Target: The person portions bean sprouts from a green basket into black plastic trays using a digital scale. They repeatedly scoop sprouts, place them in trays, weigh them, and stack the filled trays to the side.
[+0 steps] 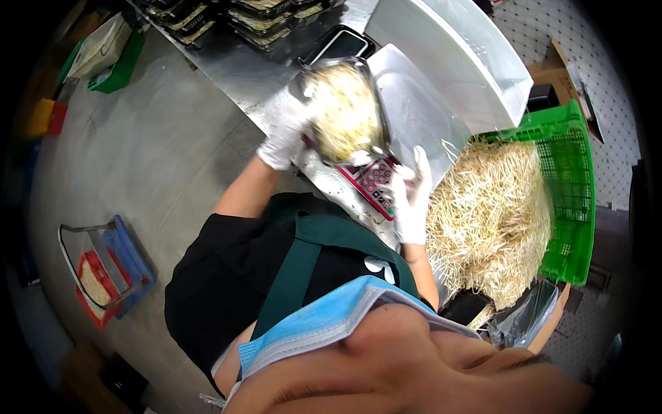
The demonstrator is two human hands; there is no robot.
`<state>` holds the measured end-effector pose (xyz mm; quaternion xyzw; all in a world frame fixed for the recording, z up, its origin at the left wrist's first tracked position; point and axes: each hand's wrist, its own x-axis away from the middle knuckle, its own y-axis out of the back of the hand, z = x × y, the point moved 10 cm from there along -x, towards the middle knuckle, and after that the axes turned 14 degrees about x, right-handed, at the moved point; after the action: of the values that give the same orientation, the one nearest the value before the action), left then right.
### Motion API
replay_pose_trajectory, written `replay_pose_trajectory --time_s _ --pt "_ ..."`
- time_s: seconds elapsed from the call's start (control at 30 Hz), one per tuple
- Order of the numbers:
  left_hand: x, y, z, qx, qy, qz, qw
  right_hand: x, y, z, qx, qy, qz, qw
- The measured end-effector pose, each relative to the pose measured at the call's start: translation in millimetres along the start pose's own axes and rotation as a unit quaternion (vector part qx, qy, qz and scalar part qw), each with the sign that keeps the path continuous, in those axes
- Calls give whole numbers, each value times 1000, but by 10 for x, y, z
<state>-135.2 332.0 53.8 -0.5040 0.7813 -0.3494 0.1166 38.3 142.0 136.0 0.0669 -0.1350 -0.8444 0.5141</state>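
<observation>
A black plastic tray of pale bean sprouts is tilted up over the edge of the metal table, slightly blurred. My left hand, in a white glove, grips its left side; the fingers are partly hidden by the tray. Close to the tray's lower right corner is my right hand, also gloved, with its fingers apart and nothing in them. Beneath the tray and beside that hand shows a red panel with round buttons. A large heap of bean sprouts lies to the right of my right hand.
Stacked trays of sprouts stand at the table's far end, near an empty-looking black tray. A translucent bin rises at the far right. A green crate borders the heap. A blue-and-red container sits on the floor at left.
</observation>
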Motion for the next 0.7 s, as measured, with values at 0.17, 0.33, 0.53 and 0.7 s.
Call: replay_pose_trajectory --time_s 0.17,0.33,0.53,0.7 --pt "-301 1530 -1317 56 -229 -166 957 539 1525 -486 223 36 -300 927" --pt "-1083 3027 -1714 -269 -130 -331 895 2314 3371 -877 558 -243 -514 605" --pt "-239 883 -1827 -335 -544 -236 732 2806 3413 -1307 562 -266 -354 699" --pt "-365 -1612 86 -473 -429 263 723 3375 3724 -1741 542 -524 -352 554"
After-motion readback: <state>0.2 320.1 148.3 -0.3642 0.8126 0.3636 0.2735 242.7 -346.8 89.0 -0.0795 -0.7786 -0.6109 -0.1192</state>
